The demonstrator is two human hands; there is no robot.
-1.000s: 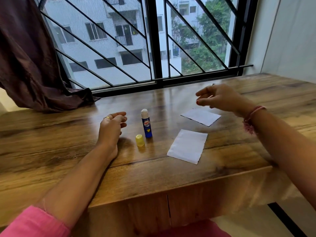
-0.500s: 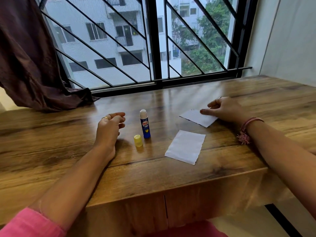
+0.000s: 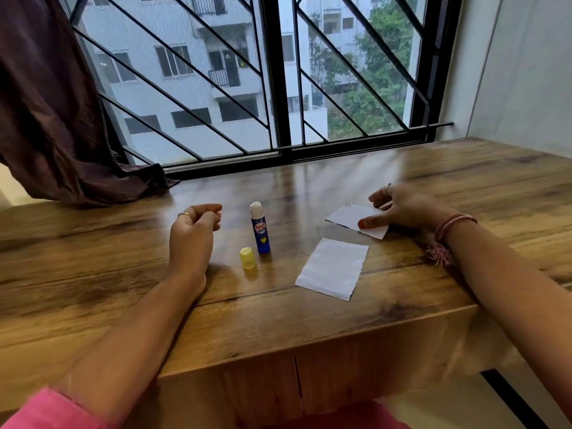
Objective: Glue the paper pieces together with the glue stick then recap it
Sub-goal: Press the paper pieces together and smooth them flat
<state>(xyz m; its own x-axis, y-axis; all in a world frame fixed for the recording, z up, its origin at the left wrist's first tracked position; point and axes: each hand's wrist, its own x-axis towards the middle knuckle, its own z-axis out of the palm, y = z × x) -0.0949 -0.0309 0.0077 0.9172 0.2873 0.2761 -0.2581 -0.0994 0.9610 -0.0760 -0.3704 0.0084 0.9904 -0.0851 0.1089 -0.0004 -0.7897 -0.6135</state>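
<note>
An uncapped blue glue stick (image 3: 261,232) stands upright mid-table, its white glue tip exposed. Its yellow cap (image 3: 247,258) stands just left of it, nearer to me. My left hand (image 3: 193,235) rests on the table left of both, fingers loosely curled and holding nothing. Two white paper pieces lie to the right. The near paper piece (image 3: 332,268) lies flat and untouched. My right hand (image 3: 402,210) grips the far paper piece (image 3: 348,216), thumb on top and fingers at its far edge.
The wooden table (image 3: 93,274) runs up to a barred window (image 3: 278,88) at the back. A dark curtain (image 3: 52,119) drapes onto the table's far left corner. A wall (image 3: 526,72) bounds the right side.
My right hand came down from above the table onto the far paper piece and closed its thumb over it. The left hand, glue stick and cap stayed put.
</note>
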